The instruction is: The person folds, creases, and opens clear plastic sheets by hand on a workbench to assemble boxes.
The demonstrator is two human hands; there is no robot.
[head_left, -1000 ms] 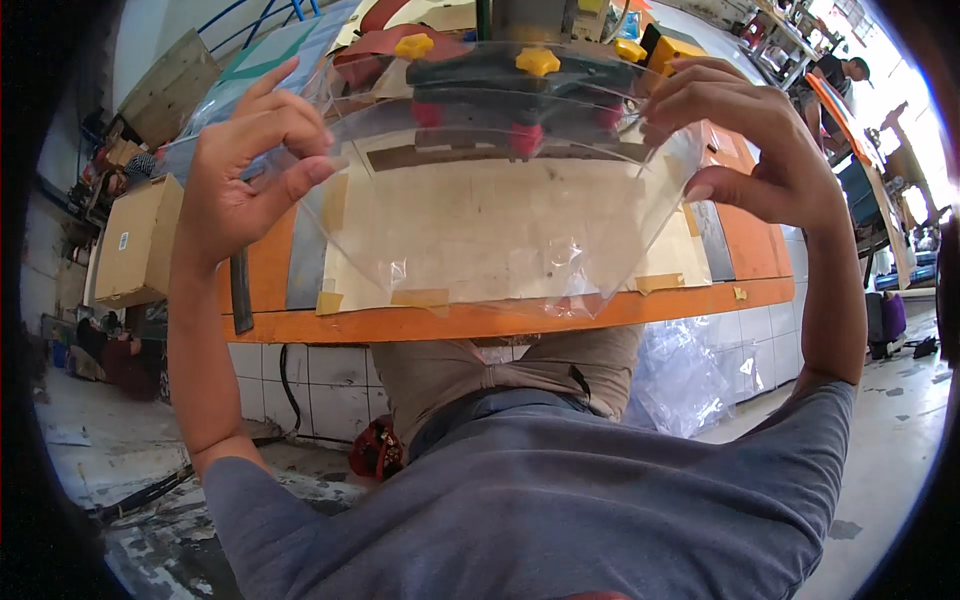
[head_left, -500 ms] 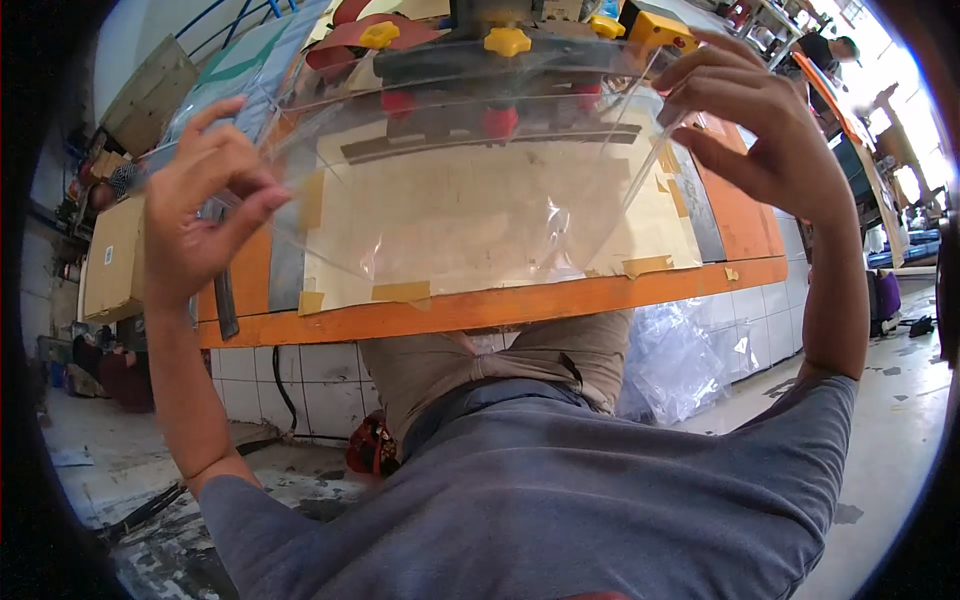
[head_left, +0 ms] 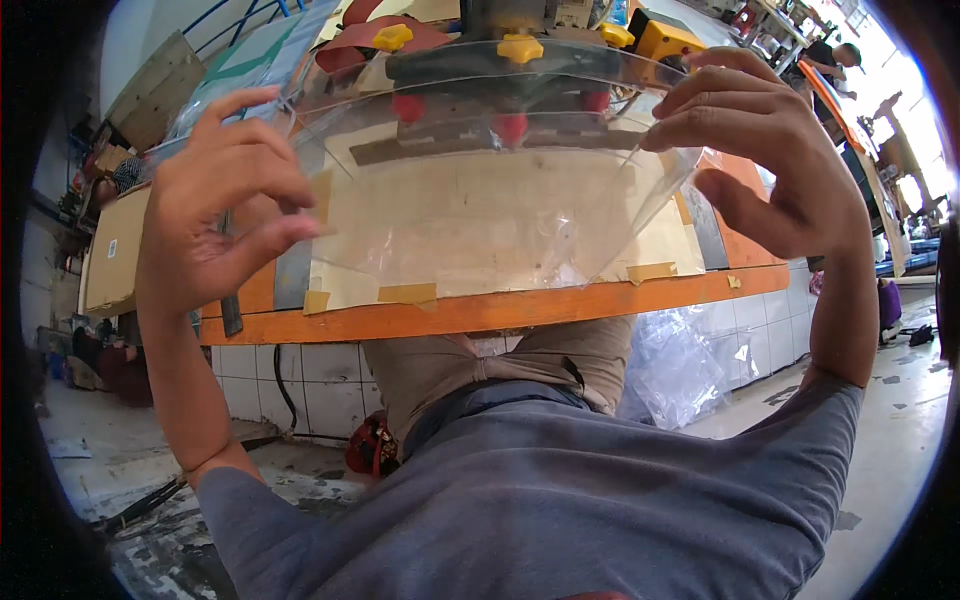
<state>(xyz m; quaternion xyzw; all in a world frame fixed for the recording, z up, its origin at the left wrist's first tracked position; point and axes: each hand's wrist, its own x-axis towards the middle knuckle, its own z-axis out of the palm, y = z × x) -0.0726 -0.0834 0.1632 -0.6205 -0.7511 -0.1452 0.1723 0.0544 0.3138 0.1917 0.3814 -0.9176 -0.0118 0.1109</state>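
A clear, bendy plastic sheet [head_left: 480, 215], seemingly folded, spans the space between my two hands above the table. Its left end is in the curled fingers and thumb of my left hand [head_left: 225, 205]. My right hand [head_left: 765, 150] grips the opposite end, with its fingers bent over the edge and its thumb lower down. Through the plastic I see a pale board [head_left: 340, 285] fixed with strips of tan tape [head_left: 408, 293]. Beyond the sheet stands a dark machine head with yellow knobs [head_left: 520, 48] and red parts [head_left: 510, 128] beneath it.
The table has an orange front edge [head_left: 480, 315]. A yellow box [head_left: 665, 42] is at the back right. A cardboard box [head_left: 112, 255] stands at the left, and clear plastic bags [head_left: 675, 365] hang below the table's right side. Another person [head_left: 830, 62] is far right.
My left hand has shifted slightly right and its fingers have curled differently. My right hand is a little lower. The plastic sheet's upper edge now bows more plainly; both hands keep hold of it.
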